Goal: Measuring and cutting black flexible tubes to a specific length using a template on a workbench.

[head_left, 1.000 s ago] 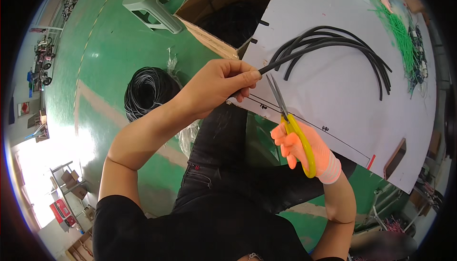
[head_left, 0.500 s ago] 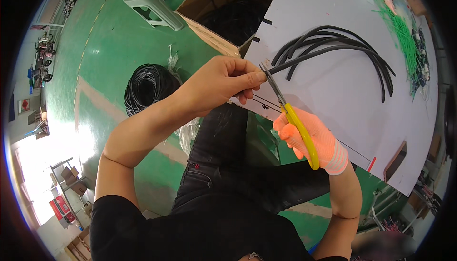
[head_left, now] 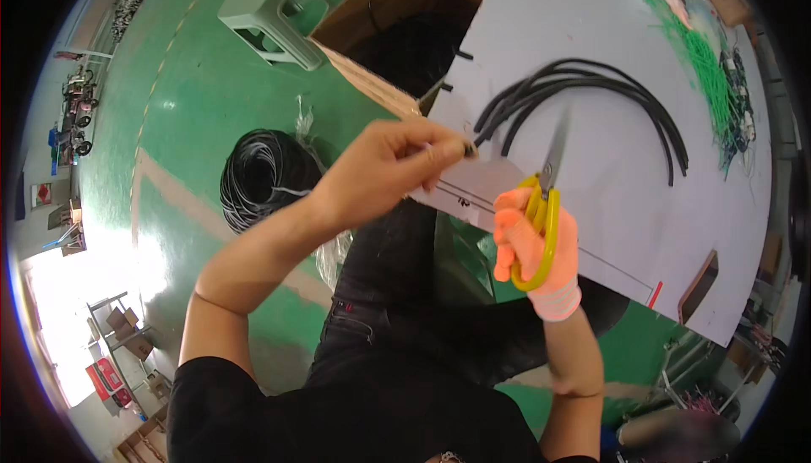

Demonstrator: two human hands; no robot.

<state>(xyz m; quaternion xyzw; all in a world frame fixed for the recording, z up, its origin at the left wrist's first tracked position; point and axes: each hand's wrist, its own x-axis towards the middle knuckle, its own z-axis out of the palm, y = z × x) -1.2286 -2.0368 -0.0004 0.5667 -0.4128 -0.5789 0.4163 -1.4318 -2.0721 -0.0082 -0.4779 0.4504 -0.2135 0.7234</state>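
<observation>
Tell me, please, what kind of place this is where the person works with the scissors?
Probably a workshop or small factory floor. The floor is painted green, a large coil of black cable lies on it, and cut black cable lengths lie on a grey worktable beside an open cardboard box.

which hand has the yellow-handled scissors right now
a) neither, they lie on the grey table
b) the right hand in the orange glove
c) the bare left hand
b: the right hand in the orange glove grips the yellow-handled scissors with the blades pointing up over the grey table, while the bare left hand pinches the end of a black cable.
</observation>
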